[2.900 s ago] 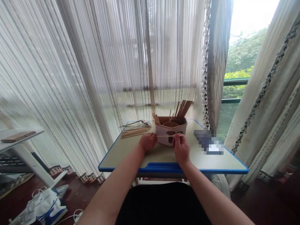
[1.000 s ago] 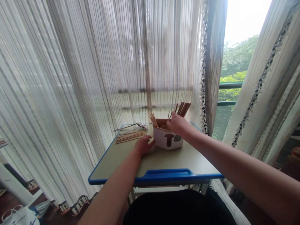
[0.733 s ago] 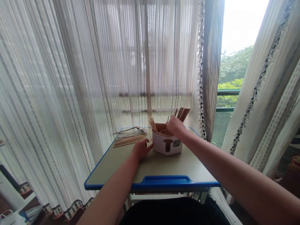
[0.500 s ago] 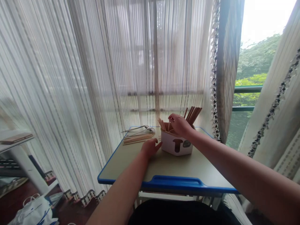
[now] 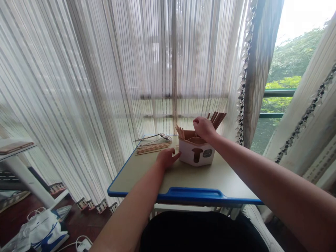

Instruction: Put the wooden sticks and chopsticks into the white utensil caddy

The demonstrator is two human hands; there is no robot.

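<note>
A white and brown holder [image 5: 185, 154] with a mushroom-shaped cutout stands on the desk. Light wooden sticks [image 5: 180, 132] lean in its left section, and dark brown chopsticks [image 5: 218, 120] rise from its back right. My right hand [image 5: 204, 128] is closed above the opening, with what looks like a thin pale stick, mostly hidden, under its fingertips. At the holder's left side, my left hand [image 5: 167, 157] rests on the desk, its fingers apart and a fingertip at the wall. Loose wooden chopsticks [image 5: 152, 148] lie beyond it, beside metal spoons [image 5: 166, 137].
The desk [image 5: 147, 175] has a raised blue front edge [image 5: 194, 192]. Sheer curtains [image 5: 157, 70] hang right behind it. On the left are a white table [image 5: 15, 147] and, on the floor, a plastic bag [image 5: 43, 227] and a power strip [image 5: 84, 245].
My right hand has moved rightward, from the light sticks toward the middle of the holder. My left hand has stayed by the holder's side. The view has tilted slightly downward.
</note>
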